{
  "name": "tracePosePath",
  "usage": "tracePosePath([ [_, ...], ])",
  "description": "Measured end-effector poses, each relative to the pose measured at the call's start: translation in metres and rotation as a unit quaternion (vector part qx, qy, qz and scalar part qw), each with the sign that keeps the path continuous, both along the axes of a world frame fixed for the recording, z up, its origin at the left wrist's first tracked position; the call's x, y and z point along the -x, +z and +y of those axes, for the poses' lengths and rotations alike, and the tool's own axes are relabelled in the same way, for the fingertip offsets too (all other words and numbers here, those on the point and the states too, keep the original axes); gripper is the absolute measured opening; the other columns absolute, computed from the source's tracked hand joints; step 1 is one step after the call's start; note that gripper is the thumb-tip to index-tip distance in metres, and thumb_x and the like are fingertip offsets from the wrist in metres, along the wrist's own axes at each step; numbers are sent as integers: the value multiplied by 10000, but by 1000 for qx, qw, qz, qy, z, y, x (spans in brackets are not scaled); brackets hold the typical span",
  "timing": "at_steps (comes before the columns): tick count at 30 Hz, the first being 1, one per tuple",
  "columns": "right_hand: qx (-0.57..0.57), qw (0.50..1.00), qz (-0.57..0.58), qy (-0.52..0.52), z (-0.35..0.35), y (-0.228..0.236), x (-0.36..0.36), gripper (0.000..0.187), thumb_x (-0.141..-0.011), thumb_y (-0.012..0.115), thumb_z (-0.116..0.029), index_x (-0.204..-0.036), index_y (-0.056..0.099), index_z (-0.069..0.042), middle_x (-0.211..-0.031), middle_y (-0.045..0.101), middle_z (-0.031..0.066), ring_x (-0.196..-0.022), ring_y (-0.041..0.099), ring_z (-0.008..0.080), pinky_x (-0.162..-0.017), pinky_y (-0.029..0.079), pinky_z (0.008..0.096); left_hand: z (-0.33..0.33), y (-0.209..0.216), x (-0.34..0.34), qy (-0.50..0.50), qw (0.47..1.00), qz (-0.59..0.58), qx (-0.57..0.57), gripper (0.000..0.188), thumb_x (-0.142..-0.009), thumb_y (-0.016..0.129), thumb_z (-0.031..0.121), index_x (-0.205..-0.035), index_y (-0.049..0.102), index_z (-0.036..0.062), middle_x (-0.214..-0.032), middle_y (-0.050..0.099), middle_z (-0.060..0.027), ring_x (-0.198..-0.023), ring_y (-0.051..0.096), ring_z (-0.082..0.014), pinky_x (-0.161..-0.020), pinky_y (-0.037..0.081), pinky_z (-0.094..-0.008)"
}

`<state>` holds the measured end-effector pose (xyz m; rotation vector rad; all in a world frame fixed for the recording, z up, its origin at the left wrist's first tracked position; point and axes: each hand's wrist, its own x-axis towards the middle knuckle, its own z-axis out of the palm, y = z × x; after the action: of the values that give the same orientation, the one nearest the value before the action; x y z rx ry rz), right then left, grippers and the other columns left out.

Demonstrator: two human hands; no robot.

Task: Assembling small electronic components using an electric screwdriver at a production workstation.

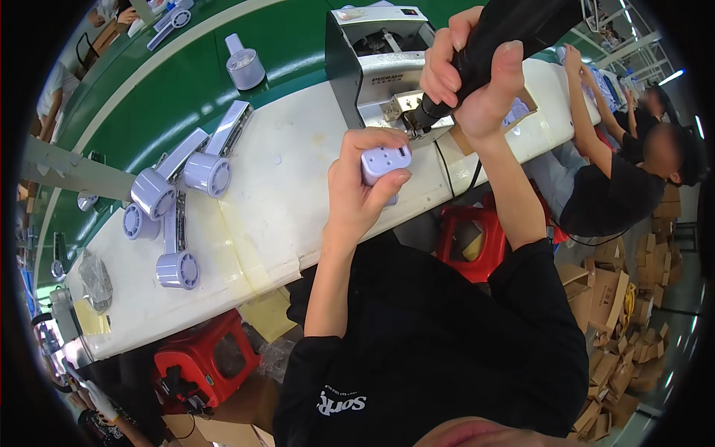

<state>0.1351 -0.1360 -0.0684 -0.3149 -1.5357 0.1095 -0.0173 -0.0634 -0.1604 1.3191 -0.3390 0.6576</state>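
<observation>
My left hand (354,186) is closed round a lavender plastic piece (383,165), likely a handheld fan's handle. Its end face, with several small holes and a dark slot, is turned up. My right hand (480,100) grips a black electric screwdriver (514,37), slanting down to the left. The driver's tip reaches the metal outlet block of a screw feeder (380,63), just above and right of my left hand; whether a screw sits on the tip I cannot tell. Most of the lavender piece is hidden by my fingers.
Several lavender handheld fans (179,270) lie on the white table (261,216) to the left, beside a clear plastic bag (95,279). Another fan (244,67) rests on the green conveyor (287,37). Red stools (473,242), cardboard boxes (603,298) and a co-worker (611,179) are around.
</observation>
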Motion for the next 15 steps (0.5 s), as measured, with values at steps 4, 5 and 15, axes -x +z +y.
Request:
tracePosePath([
  [4, 207, 948, 121, -211, -31, 10, 42, 634, -791, 408, -708, -886, 381, -82, -548, 384, -7, -387, 347, 71, -374, 300, 211, 2, -1, 0, -2, 1000, 3, 12, 353, -805, 663, 244, -1003, 449, 45, -937, 603, -124, -769, 571, -161, -685, 453, -253],
  [5, 302, 884, 178, -310, -39, 15, 52, 640, -792, 370, -725, -900, 380, -94, -561, 373, -27, -403, 350, 61, -387, 296, 209, 1, 0, 0, 2, 1000, 2, 4, 381, -828, 636, 311, -1003, 429, 44, -909, 583, -136, -718, 542, -152, -651, 436, -251],
  [15, 273, 939, 99, -187, -40, 83, 62, 667, -787, 355, -745, -887, 377, -85, -542, 381, -7, -386, 341, 75, -378, 310, 209, 2, -1, 1, -17, 999, 25, 23, 345, -780, 692, 176, -1009, 469, 47, -982, 621, -103, -811, 588, -159, -731, 460, -250],
])
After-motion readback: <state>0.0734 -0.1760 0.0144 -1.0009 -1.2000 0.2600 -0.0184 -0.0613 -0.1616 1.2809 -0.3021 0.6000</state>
